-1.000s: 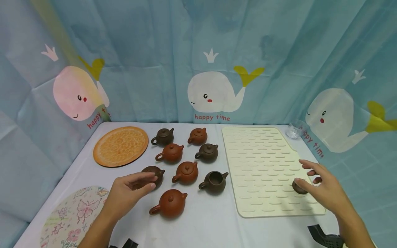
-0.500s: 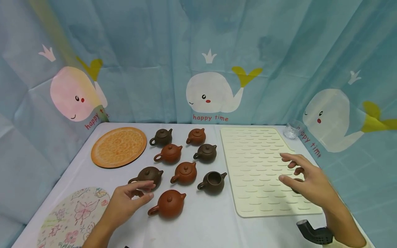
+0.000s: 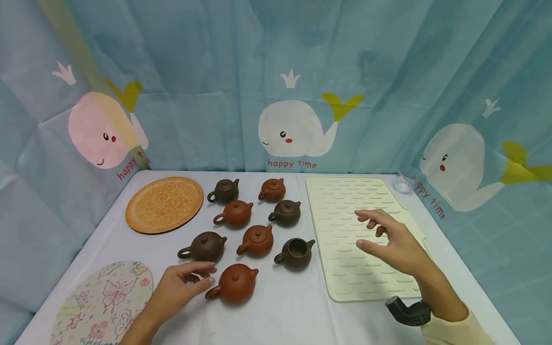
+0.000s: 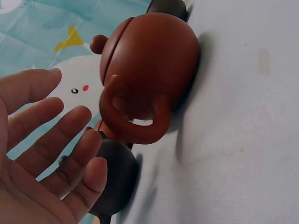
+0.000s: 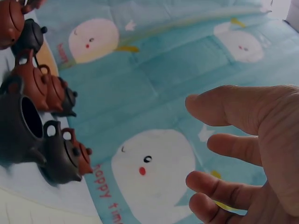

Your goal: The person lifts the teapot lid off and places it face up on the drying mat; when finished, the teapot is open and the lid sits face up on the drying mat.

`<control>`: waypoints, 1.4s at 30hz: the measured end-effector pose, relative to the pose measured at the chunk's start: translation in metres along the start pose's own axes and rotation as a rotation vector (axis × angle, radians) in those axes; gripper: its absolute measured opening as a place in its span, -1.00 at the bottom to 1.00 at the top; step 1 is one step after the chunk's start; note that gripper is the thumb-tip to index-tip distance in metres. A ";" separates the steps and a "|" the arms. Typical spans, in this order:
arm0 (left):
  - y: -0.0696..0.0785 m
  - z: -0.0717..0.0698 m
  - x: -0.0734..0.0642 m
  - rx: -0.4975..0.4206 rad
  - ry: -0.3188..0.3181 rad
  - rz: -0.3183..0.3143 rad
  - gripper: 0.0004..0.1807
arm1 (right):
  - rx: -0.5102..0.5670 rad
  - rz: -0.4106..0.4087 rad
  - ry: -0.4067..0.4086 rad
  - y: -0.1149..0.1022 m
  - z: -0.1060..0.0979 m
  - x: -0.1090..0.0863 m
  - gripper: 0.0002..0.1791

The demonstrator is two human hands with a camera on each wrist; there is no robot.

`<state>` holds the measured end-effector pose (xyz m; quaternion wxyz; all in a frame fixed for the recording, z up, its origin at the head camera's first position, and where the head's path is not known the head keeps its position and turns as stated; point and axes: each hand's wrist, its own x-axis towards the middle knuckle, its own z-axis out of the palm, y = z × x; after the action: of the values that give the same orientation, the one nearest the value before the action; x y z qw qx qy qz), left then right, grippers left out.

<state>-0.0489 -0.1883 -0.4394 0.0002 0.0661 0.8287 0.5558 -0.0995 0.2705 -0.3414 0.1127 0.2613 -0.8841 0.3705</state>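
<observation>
Right hand just slid toward 9 o'clock over the cream mat, and the left hand dipped beside the nearest red teapot. Fingers loosely bent, thumbs well apart, nothing held in either, so I'd guess it's still at the reaching stage. Pot's on the counter at the left hand's 3 o'clock, not touching; spout toward 2, handle toward 8, long axis along that line.

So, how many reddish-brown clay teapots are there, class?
4 reddish-brown clay teapots: one beside the left hand, one behind-right, one farther back-left, one rearmost. None looks hidden.
</observation>
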 end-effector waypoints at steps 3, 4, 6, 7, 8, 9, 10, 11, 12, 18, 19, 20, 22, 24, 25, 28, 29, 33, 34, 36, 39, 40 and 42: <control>-0.003 0.001 0.001 -0.011 -0.010 -0.022 -0.68 | 0.033 -0.018 -0.022 -0.002 0.008 0.006 -0.33; -0.004 0.002 0.001 -0.011 -0.013 -0.030 -0.69 | 0.045 -0.027 -0.029 -0.002 0.011 0.008 -0.33; -0.006 0.002 0.001 -0.008 -0.019 -0.057 -0.70 | 0.071 -0.048 -0.046 -0.005 0.018 0.013 -0.34; -0.006 0.001 0.001 -0.007 -0.022 -0.066 -0.71 | 0.087 -0.059 -0.056 -0.006 0.021 0.016 -0.34; -0.007 0.001 0.001 -0.008 -0.026 -0.074 -0.71 | 0.101 -0.071 -0.066 -0.008 0.025 0.019 -0.35; -0.008 0.001 0.001 -0.009 -0.030 -0.080 -0.71 | 0.115 -0.083 -0.077 -0.010 0.028 0.022 -0.36; -0.009 0.001 0.002 -0.013 -0.035 -0.072 -0.72 | 0.127 -0.093 -0.088 -0.012 0.031 0.025 -0.37; -0.010 0.001 0.002 -0.016 -0.040 -0.069 -0.73 | 0.140 -0.103 -0.099 -0.014 0.034 0.028 -0.38; -0.011 0.001 0.002 -0.022 -0.046 -0.061 -0.73 | 0.153 -0.112 -0.107 -0.016 0.036 0.031 -0.39; -0.015 0.002 0.004 -0.058 -0.095 -0.044 -0.77 | 0.185 -0.145 -0.148 -0.028 0.052 0.043 -0.42; -0.016 0.002 0.005 -0.065 -0.102 -0.046 -0.77 | 0.188 -0.148 -0.154 -0.030 0.055 0.045 -0.43; -0.016 0.002 0.005 -0.072 -0.112 -0.045 -0.78 | 0.195 -0.150 -0.160 -0.033 0.058 0.046 -0.43; -0.018 0.003 0.006 -0.086 -0.132 -0.048 -0.79 | 0.212 -0.150 -0.171 -0.039 0.063 0.049 -0.43; -0.019 0.003 0.006 -0.094 -0.151 -0.047 -0.81 | 0.224 -0.156 -0.182 -0.045 0.069 0.051 -0.44; -0.020 0.004 0.006 -0.099 -0.160 -0.046 -0.81 | 0.231 -0.158 -0.187 -0.047 0.072 0.053 -0.44; -0.022 0.004 0.006 -0.106 -0.177 -0.049 -0.82 | 0.243 -0.165 -0.210 -0.050 0.083 0.055 -0.44; -0.022 0.004 0.006 -0.107 -0.181 -0.050 -0.83 | 0.244 -0.167 -0.219 -0.050 0.087 0.056 -0.44; -0.025 0.006 0.008 -0.121 -0.195 -0.040 -0.83 | 0.264 -0.169 -0.253 -0.046 0.101 0.058 -0.45; -0.025 0.006 0.008 -0.125 -0.198 -0.036 -0.83 | 0.273 -0.172 -0.259 -0.046 0.104 0.059 -0.45; -0.027 0.006 0.008 -0.141 -0.204 -0.027 -0.83 | 0.290 -0.181 -0.268 -0.047 0.109 0.061 -0.45; -0.029 0.006 0.008 -0.166 -0.216 -0.021 -0.84 | 0.300 -0.178 -0.285 -0.048 0.116 0.063 -0.45; -0.030 0.005 0.008 -0.173 -0.220 -0.021 -0.85 | 0.298 -0.176 -0.291 -0.048 0.118 0.063 -0.45; -0.031 0.004 0.008 -0.187 -0.228 -0.024 -0.89 | 0.294 -0.167 -0.304 -0.049 0.123 0.064 -0.45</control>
<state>-0.0595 -0.1952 -0.4693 0.1072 0.1185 0.7686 0.6194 -0.1276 0.1297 -0.3733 -0.0309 0.4003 -0.8027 0.4410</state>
